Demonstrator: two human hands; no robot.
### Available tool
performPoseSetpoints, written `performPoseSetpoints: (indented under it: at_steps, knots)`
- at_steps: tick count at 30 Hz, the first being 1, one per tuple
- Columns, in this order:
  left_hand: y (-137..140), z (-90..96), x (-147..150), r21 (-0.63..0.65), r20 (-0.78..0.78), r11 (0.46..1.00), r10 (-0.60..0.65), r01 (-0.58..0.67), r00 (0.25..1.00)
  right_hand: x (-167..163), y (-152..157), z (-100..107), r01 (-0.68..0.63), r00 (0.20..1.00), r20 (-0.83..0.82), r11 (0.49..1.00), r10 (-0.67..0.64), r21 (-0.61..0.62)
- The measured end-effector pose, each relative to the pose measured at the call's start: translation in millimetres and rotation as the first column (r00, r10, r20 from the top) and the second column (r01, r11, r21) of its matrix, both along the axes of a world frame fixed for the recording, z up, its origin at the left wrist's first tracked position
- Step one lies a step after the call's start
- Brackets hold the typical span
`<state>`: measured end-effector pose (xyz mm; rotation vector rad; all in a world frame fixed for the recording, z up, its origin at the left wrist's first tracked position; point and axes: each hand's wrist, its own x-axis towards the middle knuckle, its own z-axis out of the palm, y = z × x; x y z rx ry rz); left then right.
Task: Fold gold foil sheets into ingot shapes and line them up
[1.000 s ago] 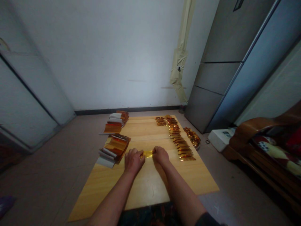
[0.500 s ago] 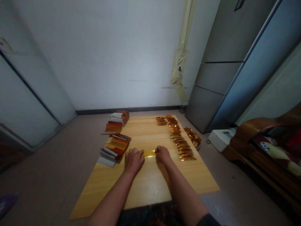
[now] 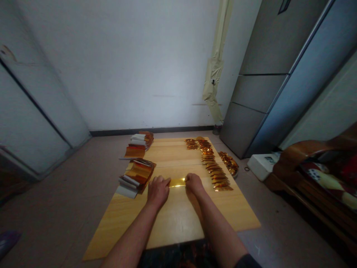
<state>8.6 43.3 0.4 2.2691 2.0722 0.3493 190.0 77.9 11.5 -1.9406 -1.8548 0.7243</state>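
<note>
A narrow strip of shiny gold foil paper [image 3: 177,182] lies across the middle of the wooden board, stretched between my two hands. My left hand [image 3: 158,189] grips its left end, thumb pointing inward over the foil. At the other end my right hand [image 3: 193,183] is closed with the fingertips pinching the strip. The fingers partly hide both ends. Left of my left hand sits a stack of gold and orange foil sheets [image 3: 141,172] with white backs. To the right, a row of folded gold foil pieces [image 3: 216,172] runs along the board's right side.
A second pile of foil sheets [image 3: 138,145] rests at the far left corner of the board [image 3: 173,219]. Beyond the right edge, a container of folded gold pieces [image 3: 228,163] stands on the floor. Further right are a white box [image 3: 260,165], a refrigerator [image 3: 253,93] and a wooden seat [image 3: 304,171].
My left hand has shifted slightly left and my right hand slightly right along the foil strip, so a little more gold shows between them.
</note>
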Motion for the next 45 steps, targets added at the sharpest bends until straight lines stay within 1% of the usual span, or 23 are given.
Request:
performPoseSetpoints:
  at_steps: [5, 8, 10, 13, 16, 19, 22, 27, 31, 37, 42, 45]
  knots:
    - [-2, 1.7, -1, 0.020, 0.008, 1.000, -0.021, 0.021, 1.000, 1, 2, -4, 0.021, 0.999, 0.034, 0.999, -0.021, 0.026]
    - [-4, 3.2, 0, 0.027, 0.013, 0.999, -0.029, 0.029, 0.999, 3, 3, -7, 0.011, 1.000, 0.010, 0.997, -0.012, 0.076]
    - [-4, 3.8, 1, 0.034, 0.014, 0.999, -0.031, 0.030, 0.999, 3, 1, -7, 0.003, 0.999, -0.038, 0.990, 0.003, 0.141]
    - [-5, 4.1, 2, 0.055, 0.016, 0.998, -0.028, 0.027, 0.999, 0, -4, -8, -0.028, 0.996, -0.077, 0.962, 0.050, 0.271]
    - [-6, 3.3, 3, 0.087, 0.015, 0.995, -0.040, 0.039, 0.999, -4, -10, -8, -0.123, 0.991, -0.001, 0.929, 0.132, 0.349]
    - [-7, 1.3, 2, 0.111, 0.008, 0.992, -0.054, 0.053, 0.998, -7, -14, -10, -0.211, 0.977, 0.104, 0.908, 0.185, 0.362]
    - [-7, -2.0, 1, 0.133, 0.006, 0.989, -0.062, 0.060, 0.998, -5, -15, -14, -0.237, 0.970, 0.140, 0.899, 0.198, 0.368]
    - [-6, -8.0, 0, 0.166, 0.014, 0.984, -0.062, 0.059, 0.998, -3, -14, -25, -0.194, 0.981, 0.065, 0.881, 0.185, 0.431]
    - [-6, -9.9, -2, 0.194, 0.064, 0.979, -0.080, 0.066, 0.995, -3, -13, -30, -0.148, 0.985, -0.013, 0.874, 0.174, 0.463]
    - [-9, -7.9, -3, 0.264, 0.124, 0.958, -0.147, 0.110, 0.981, -1, -16, -27, -0.165, 0.973, -0.052, 0.842, 0.223, 0.513]
    - [-9, -7.5, -3, 0.291, 0.152, 0.948, -0.176, 0.126, 0.973, -1, -18, -26, -0.172, 0.971, -0.053, 0.834, 0.233, 0.524]
    - [-10, -7.2, -3, 0.290, 0.143, 0.948, -0.178, 0.131, 0.974, -1, -17, -28, -0.189, 0.968, -0.043, 0.829, 0.247, 0.526]
